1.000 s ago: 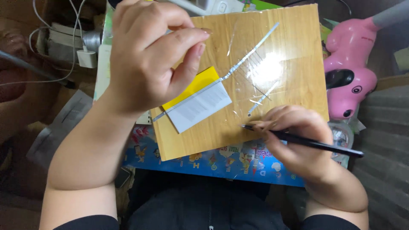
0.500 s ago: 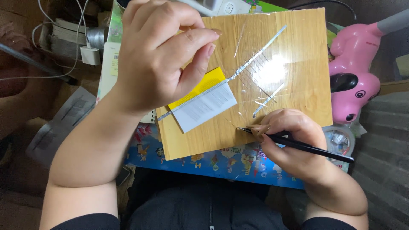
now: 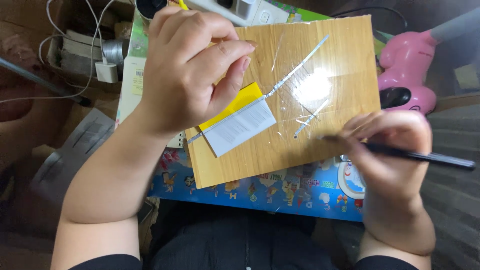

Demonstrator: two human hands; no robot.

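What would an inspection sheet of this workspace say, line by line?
Surface: glossy wood-grain board, resting on a colourful printed picture board across the person's lap.
Job's things: slim black pen-like tool; white printed paper sheet lying over a yellow paper square; thin pale paper strips lying on the wood-grain board.
Clutter: pink plastic dog toy at the wood-grain board's right edge; white power strip at the top.
Hands: left hand raised above the wood-grain board, fingertips pinched; whether it holds anything, cannot tell. Right hand grips the black tool.
Cables: white cable and charger plug at upper left.
Surroundings: grey papers lower left.
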